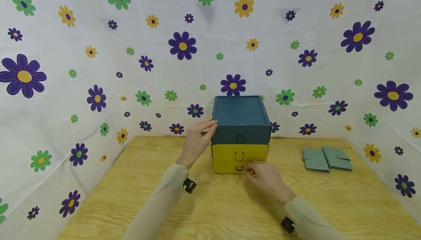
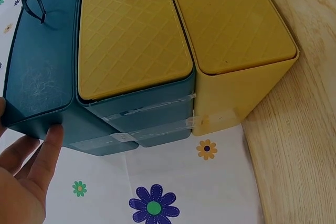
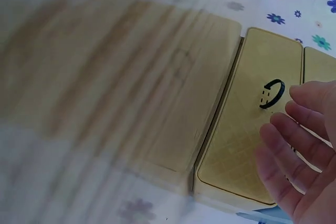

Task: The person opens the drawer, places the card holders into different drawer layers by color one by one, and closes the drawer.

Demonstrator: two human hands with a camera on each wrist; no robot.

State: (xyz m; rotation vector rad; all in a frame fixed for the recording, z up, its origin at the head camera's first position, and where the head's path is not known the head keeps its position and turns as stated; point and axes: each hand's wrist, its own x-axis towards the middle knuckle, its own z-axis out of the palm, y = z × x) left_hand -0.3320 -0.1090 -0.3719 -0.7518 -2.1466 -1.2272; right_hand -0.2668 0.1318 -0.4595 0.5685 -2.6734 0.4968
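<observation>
A stacked drawer box has a blue top drawer over an upper yellow drawer and a lower yellow drawer. Each front carries a small black loop pull. My left hand rests at the blue drawer's upper left corner, its fingers extended against the side wall. Low at the front, my right hand is just right of the lowest black loop. Its fingers are loosely bent before the yellow fronts, with one black loop showing beside them.
Two grey-green wallets lie at the right of the wooden table. A white flower-print cloth hangs behind and at both sides. Clear tape runs across the side of the stack.
</observation>
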